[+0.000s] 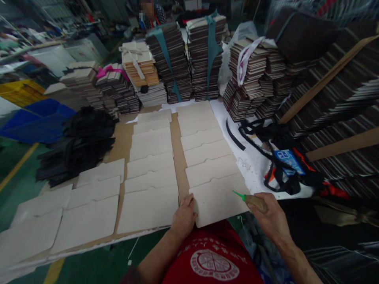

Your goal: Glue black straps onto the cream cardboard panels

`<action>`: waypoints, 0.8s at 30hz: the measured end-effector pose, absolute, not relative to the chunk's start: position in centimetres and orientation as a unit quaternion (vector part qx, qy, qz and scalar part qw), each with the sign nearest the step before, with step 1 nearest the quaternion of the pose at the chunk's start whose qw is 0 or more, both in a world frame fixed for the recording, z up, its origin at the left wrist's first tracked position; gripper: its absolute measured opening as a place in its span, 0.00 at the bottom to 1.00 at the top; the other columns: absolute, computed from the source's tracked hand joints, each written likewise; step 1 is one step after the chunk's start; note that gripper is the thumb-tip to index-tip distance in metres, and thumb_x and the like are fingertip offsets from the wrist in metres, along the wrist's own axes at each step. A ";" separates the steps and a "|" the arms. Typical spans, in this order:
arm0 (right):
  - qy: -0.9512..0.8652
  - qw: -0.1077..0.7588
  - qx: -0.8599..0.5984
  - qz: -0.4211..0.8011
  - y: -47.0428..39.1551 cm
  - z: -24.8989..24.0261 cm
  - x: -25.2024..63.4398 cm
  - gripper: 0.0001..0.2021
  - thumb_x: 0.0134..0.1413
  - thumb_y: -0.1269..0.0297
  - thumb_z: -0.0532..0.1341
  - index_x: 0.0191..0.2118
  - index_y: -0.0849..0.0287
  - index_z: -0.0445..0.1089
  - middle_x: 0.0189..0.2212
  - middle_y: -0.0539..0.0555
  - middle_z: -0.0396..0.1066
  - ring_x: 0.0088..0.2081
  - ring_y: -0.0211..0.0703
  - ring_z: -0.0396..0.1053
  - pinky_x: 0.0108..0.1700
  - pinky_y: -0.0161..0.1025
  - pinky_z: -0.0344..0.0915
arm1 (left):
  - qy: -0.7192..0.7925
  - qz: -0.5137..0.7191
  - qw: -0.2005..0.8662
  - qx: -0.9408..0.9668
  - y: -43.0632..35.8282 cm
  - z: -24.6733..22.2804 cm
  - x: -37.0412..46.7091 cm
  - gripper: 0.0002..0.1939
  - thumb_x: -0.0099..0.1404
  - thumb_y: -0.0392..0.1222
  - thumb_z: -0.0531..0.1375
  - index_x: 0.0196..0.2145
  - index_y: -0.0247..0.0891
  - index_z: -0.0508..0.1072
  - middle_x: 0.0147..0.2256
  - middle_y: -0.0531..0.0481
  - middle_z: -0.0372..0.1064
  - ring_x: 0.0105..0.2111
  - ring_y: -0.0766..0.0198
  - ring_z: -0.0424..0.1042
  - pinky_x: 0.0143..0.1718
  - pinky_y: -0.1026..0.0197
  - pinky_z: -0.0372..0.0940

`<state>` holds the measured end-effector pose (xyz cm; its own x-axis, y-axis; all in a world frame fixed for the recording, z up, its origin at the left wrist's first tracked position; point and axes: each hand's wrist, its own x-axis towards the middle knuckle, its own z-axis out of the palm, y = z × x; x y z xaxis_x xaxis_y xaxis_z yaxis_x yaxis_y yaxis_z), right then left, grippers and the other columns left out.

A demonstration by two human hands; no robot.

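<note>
My right hand (268, 213) is closed around the wooden handle of an awl-like tool (257, 203). Its thin green tip points left over the front beige panel (219, 197) of the right-hand column. At that panel's left edge lies my left hand (185, 215), fingers laid down and touching the edge. More beige panels (151, 205) overlap in columns to the left, each with a small notched tab along its edge. Under them is a brown board (181, 169).
Black fabric pieces (79, 142) are heaped at left, near a blue bin (35, 118). Tied stacks of panels (205, 59) line the back and right. Black straps (281, 173) and a blue packet (288, 161) lie at right. Another person (152, 15) is behind the stacks.
</note>
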<state>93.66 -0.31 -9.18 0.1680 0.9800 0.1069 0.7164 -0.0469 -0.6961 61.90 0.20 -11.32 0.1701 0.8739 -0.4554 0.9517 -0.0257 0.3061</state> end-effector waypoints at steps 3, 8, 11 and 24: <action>-0.628 0.321 -0.663 0.251 -1.0 -9.6 91.2 0.13 0.55 0.54 0.61 0.43 0.54 0.66 0.40 0.54 0.69 0.42 0.46 0.69 0.46 0.44 0.67 | 0.641 -0.065 0.280 0.712 0.1 -11.1 61.9 0.32 0.60 0.36 0.54 0.63 0.33 0.63 0.68 0.46 0.52 0.66 0.56 0.54 0.68 0.61 0.49; -0.685 0.290 -0.602 0.292 -1.8 -9.9 86.8 0.09 0.57 0.62 0.60 0.43 0.53 0.65 0.42 0.54 0.67 0.44 0.46 0.68 0.48 0.44 0.68 | 0.640 -0.065 0.283 0.711 0.0 -10.8 61.9 0.31 0.60 0.36 0.54 0.62 0.33 0.63 0.68 0.46 0.52 0.66 0.55 0.54 0.67 0.61 0.50; -0.713 0.268 -0.581 0.287 -2.0 -9.7 85.2 0.08 0.58 0.64 0.59 0.44 0.53 0.65 0.42 0.55 0.67 0.45 0.47 0.68 0.48 0.44 0.68 | 0.638 -0.064 0.287 0.712 -0.1 -10.6 61.9 0.31 0.60 0.35 0.53 0.62 0.33 0.63 0.68 0.45 0.52 0.66 0.55 0.53 0.67 0.60 0.51; -0.769 0.214 -0.550 0.245 -1.4 -9.2 84.0 0.07 0.59 0.66 0.57 0.44 0.53 0.63 0.42 0.56 0.67 0.45 0.49 0.67 0.48 0.46 0.68 | 0.635 -0.044 0.290 0.714 -0.4 -11.4 61.6 0.30 0.62 0.33 0.51 0.62 0.33 0.63 0.68 0.44 0.52 0.66 0.55 0.52 0.66 0.59 0.53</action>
